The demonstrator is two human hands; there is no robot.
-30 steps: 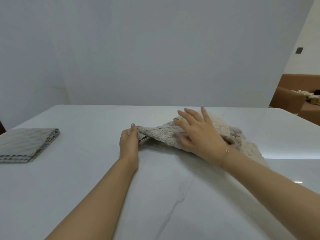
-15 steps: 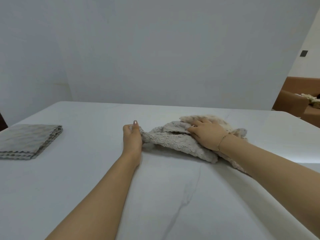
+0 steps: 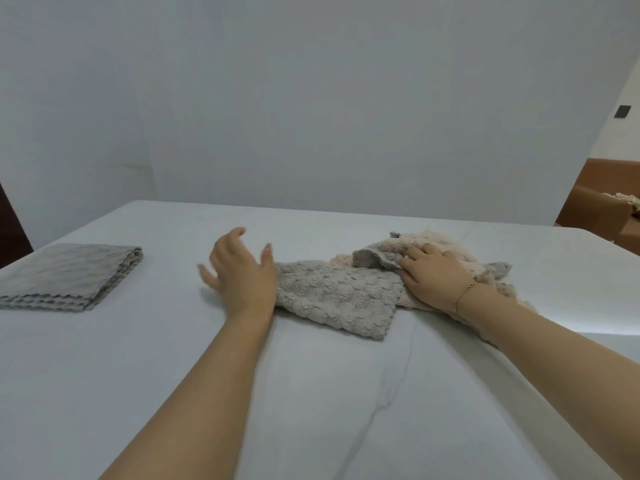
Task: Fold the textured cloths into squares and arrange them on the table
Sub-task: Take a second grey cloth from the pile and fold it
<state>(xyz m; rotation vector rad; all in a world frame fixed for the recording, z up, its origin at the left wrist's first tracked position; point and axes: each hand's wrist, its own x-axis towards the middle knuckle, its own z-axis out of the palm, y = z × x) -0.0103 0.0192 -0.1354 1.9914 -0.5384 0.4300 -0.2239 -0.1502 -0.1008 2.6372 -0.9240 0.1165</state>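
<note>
1. A grey textured cloth (image 3: 337, 299) lies partly spread on the white table (image 3: 311, 393), right of centre, with one corner pointing toward the camera.
2. Its far right part is bunched up and overlaps a beige textured cloth (image 3: 446, 242), which lies crumpled beneath and behind it.
3. The right hand (image 3: 433, 278) rests on the bunched part where the two cloths meet, its fingers laid over the fabric and bent at the tips; whether they pinch the fabric cannot be told. A thin bracelet (image 3: 462, 297) circles that wrist.
4. The left hand (image 3: 242, 275) hovers at the grey cloth's left edge, fingers spread apart and holding nothing, its thumb just beside the fabric. The fingertips are blurred.
5. Well apart, near the table's left edge, a stack of folded grey cloths (image 3: 65, 275) sits as a neat square.
6. A plain white wall (image 3: 311, 98) rises behind the table, and brown furniture (image 3: 602, 209) shows at the far right.
</note>
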